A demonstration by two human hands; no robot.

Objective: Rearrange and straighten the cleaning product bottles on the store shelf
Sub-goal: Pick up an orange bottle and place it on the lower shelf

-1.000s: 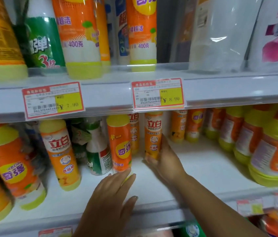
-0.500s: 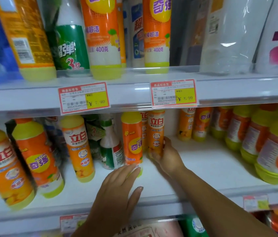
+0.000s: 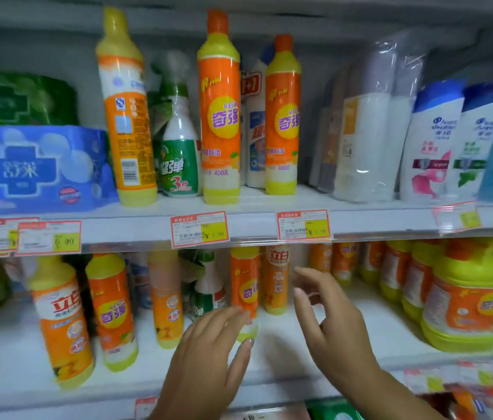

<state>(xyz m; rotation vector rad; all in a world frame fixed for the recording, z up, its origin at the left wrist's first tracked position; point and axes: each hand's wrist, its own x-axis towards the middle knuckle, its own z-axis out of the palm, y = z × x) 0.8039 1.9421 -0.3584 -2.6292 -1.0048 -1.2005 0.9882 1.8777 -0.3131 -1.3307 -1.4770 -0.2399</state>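
Orange and yellow cleaning bottles stand on two white shelves. On the lower shelf [image 3: 345, 338], my left hand [image 3: 211, 356] is stretched out with straight fingers, its tips at the base of an orange bottle with a yellow cap [image 3: 243, 286]. My right hand [image 3: 327, 319] hovers just right of a slimmer orange bottle [image 3: 277, 280], fingers spread and holding nothing. More orange bottles [image 3: 108, 307] lean at the lower left. On the upper shelf stand tall orange bottles [image 3: 219, 116] and a green spray bottle [image 3: 178, 153].
Large orange jugs with yellow lids [image 3: 475, 295] fill the lower right. Blue tissue packs [image 3: 33, 168] sit upper left, shampoo bottles [image 3: 433, 140] and wrapped white bottles [image 3: 369, 125] upper right. Price tags [image 3: 199, 228] line the shelf edge.
My right hand has let go of the slim orange bottle and drawn back to the right, fingers spread. The view has tilted upward, showing the whole upper shelf.
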